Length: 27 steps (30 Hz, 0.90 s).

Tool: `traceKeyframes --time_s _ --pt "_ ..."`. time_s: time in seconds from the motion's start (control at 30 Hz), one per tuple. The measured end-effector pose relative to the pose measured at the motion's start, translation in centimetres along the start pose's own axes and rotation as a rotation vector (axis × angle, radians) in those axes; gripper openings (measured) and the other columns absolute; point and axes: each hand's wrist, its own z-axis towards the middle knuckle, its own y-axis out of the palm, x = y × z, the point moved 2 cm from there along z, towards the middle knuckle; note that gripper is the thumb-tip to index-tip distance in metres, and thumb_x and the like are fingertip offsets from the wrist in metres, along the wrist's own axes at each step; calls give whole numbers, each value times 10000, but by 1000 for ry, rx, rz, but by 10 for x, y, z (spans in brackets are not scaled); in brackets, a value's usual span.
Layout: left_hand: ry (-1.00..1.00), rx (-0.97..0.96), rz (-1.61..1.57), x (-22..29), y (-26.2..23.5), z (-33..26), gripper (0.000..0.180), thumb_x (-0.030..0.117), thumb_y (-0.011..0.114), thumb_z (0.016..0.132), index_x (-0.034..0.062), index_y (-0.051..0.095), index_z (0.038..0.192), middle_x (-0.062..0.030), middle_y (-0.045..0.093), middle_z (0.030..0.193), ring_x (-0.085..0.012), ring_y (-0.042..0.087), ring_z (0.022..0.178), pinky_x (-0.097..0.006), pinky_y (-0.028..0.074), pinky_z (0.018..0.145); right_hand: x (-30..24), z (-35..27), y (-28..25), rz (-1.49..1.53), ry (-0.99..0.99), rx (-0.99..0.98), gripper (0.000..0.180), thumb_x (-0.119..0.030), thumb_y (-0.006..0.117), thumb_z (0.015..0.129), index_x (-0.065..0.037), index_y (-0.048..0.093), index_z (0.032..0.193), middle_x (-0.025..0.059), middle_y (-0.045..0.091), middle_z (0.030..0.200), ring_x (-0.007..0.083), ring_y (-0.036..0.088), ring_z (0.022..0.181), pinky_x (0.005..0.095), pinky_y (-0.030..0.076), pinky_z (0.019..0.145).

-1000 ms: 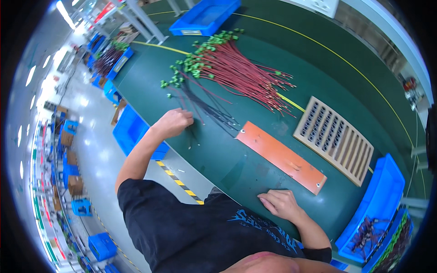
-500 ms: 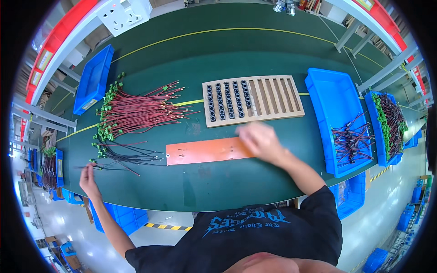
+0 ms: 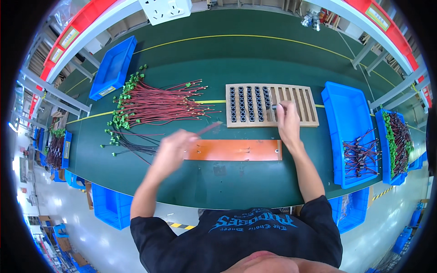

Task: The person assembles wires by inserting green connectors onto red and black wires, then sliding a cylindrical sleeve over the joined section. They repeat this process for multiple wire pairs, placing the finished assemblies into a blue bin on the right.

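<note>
Green desk: left hand pinching thin, limp red wire near its end, right hand closed on small, light black piece over slotted wooden tray.

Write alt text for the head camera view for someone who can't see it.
Seen from above, a person's right hand picks a small dark cylinder at a slotted wooden rack while the blurred left hand holds a red wire above an orange board on a green table.
</note>
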Motion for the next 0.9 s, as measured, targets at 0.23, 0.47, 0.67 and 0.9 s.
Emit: traceKeyframes --time_s 0.23,0.47,0.67,0.9 --pt "-176 -440 -358 24 93 16 306 227 547 1089 -36 702 1100 -179 744 985 -319 722 921 -407 542 834 -72 -54 -22 896 5 -250 289 -323 346 1149 -63 471 1130 304 537 1473 373 485 1418 476 316 1200" --pt "-53 -498 -446 36 111 18 294 212 544 1089 -37 695 1121 -184 739 978 -333 721 928 -405 544 835 -81 -71 -3 897 34 -365 279 -309 341 1151 -59 463 1133 315 508 1502 362 467 1437 464 327 1187" --pt "16 -257 -414 18 108 9 272 203 551 1089 -15 712 1075 -105 698 863 -193 632 741 -341 511 707 -59 -76 -4 1014 285 -56 236 -233 503 1122 -12 573 1162 86 654 1116 145 604 982 320 494 922" --pt "-83 -306 -382 26 95 10 270 203 557 1087 -28 693 1056 -132 720 908 -241 677 809 -364 528 757 -60 -79 1 1214 485 -208 279 -238 551 1105 10 614 1217 88 687 1055 153 637 957 341 525 896"
